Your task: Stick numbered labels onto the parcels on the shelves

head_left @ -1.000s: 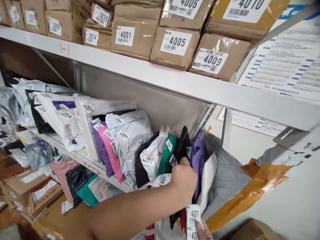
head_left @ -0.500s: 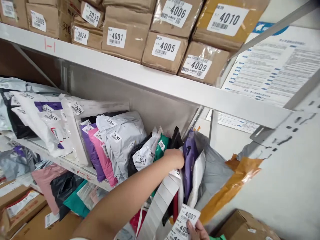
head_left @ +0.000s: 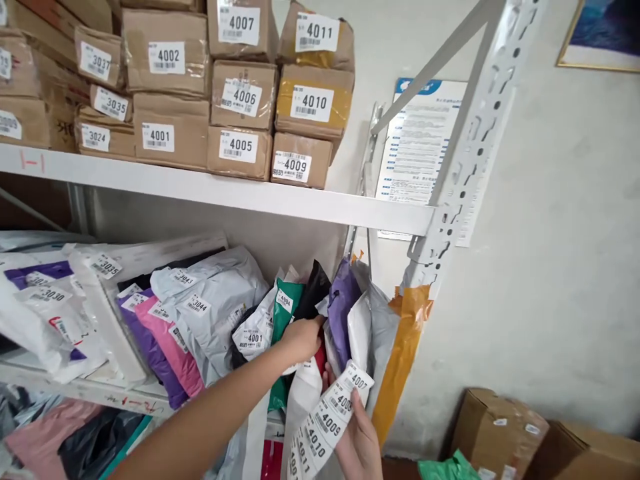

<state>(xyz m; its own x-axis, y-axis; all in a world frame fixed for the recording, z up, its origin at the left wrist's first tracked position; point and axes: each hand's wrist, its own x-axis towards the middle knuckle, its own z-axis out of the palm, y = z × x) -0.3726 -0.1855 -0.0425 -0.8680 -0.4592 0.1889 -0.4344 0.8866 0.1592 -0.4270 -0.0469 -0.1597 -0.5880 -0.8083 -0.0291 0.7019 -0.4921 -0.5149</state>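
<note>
My left hand [head_left: 303, 341] reaches in among upright mailing bags at the right end of the middle shelf. Its fingers are curled, with the tips hidden between a black bag [head_left: 311, 293] and a purple bag [head_left: 343, 310]. To its left stands a green bag [head_left: 286, 310] labelled 4004, beside a white bag [head_left: 257, 327] labelled 4001. Lower down, my right hand [head_left: 361, 433] is closed on a long strip of number labels [head_left: 327, 421]; 4007 is at the top, with 4009, 4010 and 4011 below. A white bag [head_left: 359, 333] leans beside the purple one.
Numbered cardboard boxes [head_left: 173, 130] line the shelf above, over a white beam [head_left: 225, 193]. A metal upright [head_left: 463, 140] and orange tape [head_left: 407, 360] bound the right end. More boxes [head_left: 495, 427] stand on the floor at right. Grey-white bags [head_left: 210, 287] fill the shelf leftward.
The view has swung right, showing more wall and shelf upright. My right hand and the label strip have come up nearer the bags. My left hand remains among the bags.
</note>
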